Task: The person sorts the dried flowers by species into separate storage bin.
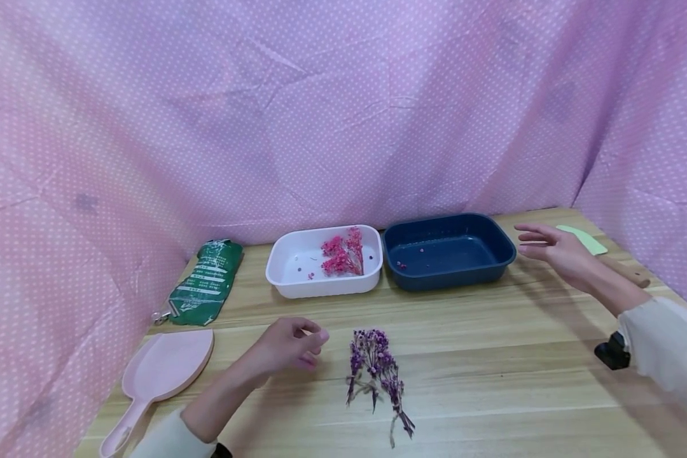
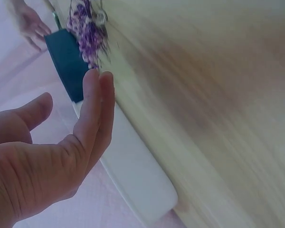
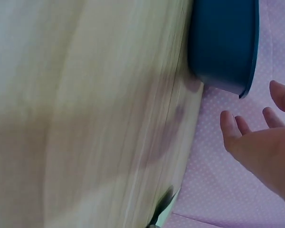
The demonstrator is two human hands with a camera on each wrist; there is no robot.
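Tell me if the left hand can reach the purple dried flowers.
Probably yes: the left hand is empty and close beside the purple dried flowers, with nothing visible between them.

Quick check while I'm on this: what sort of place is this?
Probably a makeshift tabletop booth, perhaps for filming or crafts: pink dotted cloth hangs behind and beside a wood-grain table, where dried-looking purple flowers lie.

Dried purple flower sprigs, small clustered blooms, thin stems, lying loosely spread, stem ends toward the person, dark blue rectangular tray, rounded corners, upright, set farther back, few loose bits inside.
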